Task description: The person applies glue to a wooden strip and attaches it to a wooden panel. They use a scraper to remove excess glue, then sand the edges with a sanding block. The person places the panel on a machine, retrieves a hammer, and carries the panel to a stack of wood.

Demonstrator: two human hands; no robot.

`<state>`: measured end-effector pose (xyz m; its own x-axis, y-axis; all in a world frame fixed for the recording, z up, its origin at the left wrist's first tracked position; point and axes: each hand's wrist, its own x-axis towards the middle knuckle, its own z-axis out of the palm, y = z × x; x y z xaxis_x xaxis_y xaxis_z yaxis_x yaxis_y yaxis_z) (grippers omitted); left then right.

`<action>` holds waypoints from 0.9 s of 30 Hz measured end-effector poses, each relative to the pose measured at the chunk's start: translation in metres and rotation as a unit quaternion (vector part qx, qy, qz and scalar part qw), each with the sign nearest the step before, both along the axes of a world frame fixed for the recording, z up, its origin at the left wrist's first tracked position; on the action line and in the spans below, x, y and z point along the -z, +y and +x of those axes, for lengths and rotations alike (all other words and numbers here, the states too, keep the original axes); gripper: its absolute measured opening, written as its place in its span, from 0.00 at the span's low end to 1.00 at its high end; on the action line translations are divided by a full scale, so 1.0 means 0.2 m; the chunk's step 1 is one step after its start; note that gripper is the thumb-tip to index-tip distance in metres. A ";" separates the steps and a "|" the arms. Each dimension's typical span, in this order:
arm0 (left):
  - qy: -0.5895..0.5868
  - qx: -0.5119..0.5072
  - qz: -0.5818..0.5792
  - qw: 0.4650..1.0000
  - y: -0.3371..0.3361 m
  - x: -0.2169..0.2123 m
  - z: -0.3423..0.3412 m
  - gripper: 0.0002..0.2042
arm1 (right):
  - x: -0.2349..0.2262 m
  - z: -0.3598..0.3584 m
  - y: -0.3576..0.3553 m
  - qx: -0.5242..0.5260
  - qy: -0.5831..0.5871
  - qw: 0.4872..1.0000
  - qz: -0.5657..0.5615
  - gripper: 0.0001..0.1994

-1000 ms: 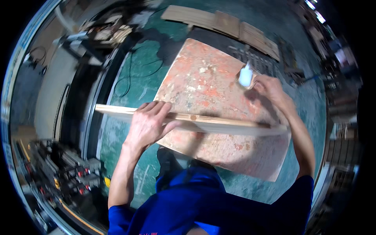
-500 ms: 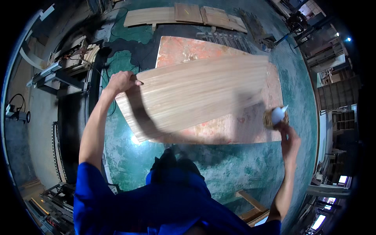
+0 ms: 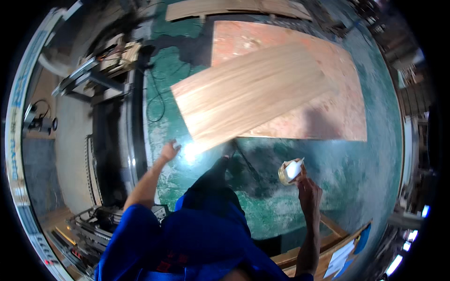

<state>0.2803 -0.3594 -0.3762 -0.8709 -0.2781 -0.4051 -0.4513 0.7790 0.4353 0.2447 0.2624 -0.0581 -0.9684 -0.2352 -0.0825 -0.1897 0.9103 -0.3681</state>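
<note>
Fingers of the right hand curl around a white bottle held above the green floor, while the left hand hangs spread and empty just below the near corner of the pale wooden board, lying across a reddish panel beyond.
</note>
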 end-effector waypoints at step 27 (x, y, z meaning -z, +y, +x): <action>0.289 -0.835 0.237 0.403 -0.41 0.15 3.19 0.05 | -1.74 0.38 -5.39 -0.612 0.270 0.686 -0.286 0.07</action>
<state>0.9177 -0.4407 -0.4067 0.3844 -0.6823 -0.6219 0.1099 -0.6350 0.7646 0.3203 -0.8163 0.2892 0.1309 -0.7435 0.6558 -0.9324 -0.3172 -0.1734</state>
